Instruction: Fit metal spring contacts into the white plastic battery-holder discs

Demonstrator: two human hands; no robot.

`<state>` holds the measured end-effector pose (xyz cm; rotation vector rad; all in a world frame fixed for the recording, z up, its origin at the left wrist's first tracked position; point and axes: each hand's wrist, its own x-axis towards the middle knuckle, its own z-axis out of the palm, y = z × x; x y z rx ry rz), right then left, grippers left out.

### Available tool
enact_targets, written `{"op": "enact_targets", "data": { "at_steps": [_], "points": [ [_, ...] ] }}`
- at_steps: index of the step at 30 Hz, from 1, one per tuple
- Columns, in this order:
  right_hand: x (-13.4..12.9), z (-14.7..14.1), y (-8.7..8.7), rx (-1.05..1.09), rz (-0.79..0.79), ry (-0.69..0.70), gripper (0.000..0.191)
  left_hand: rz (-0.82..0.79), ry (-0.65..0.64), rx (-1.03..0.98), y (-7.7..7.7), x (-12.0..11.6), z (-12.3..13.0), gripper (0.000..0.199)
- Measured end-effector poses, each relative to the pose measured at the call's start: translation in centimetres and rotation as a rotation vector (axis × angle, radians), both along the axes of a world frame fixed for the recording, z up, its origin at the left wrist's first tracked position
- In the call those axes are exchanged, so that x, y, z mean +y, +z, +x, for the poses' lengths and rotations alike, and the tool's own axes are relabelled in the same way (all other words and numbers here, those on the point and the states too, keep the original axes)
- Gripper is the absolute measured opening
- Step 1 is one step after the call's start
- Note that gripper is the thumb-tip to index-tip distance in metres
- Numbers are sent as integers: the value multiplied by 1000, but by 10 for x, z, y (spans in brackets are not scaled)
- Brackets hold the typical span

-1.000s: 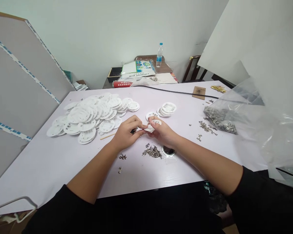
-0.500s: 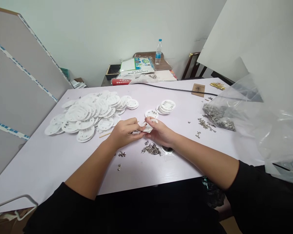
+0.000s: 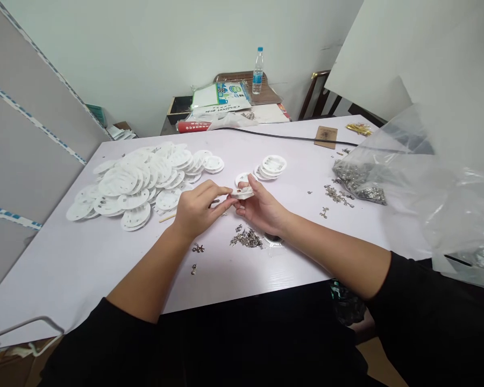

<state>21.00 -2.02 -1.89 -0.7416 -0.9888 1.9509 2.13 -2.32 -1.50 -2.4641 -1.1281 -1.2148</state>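
Note:
My right hand [image 3: 262, 207] grips a white round disc [image 3: 242, 192] by its edge, tilted nearly edge-on above the table. The thumb and fingers of my left hand [image 3: 204, 207] are closed at the disc's left edge; a thin dark piece shows between them, too small to name. Below the hands lies a pile of small metal parts [image 3: 248, 238]. Beyond the disc, another white disc [image 3: 245, 179] lies flat, beside a short stack of discs [image 3: 273, 165]. A large heap of similar discs [image 3: 133, 180] covers the left of the table.
A clear bag of metal parts [image 3: 358, 183] lies at the right, with loose pieces [image 3: 337, 195] beside it. A black cable [image 3: 282, 136] crosses the table's back. A thin wooden stick [image 3: 167, 218] lies left of my left hand. A water bottle [image 3: 257, 75] stands behind.
The disc in my hands has tipped to nearly edge-on. My left fingers have shifted to its left edge, and the whole view has moved slightly.

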Motion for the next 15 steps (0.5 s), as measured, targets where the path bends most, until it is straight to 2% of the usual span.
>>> {"op": "enact_targets", "data": {
  "at_steps": [3, 5, 7, 10, 15],
  "points": [
    [5, 7, -2, -151, 241, -205, 71, -189, -73, -104, 3, 0, -3, 23],
    [8, 13, -4, -241, 387, -338, 71, -372, -161, -48, 5, -1, -5, 22],
    [11, 17, -4, -340, 481, -410, 69, -571, -229, 83, 4, -2, -4, 25],
    [13, 20, -6, -432, 561, -418, 63, -734, -258, 252, 0, -3, 0, 30],
    [14, 17, -10, -504, 578, -385, 63, -747, -287, 324, -6, -1, 3, 31]
  ]
}}
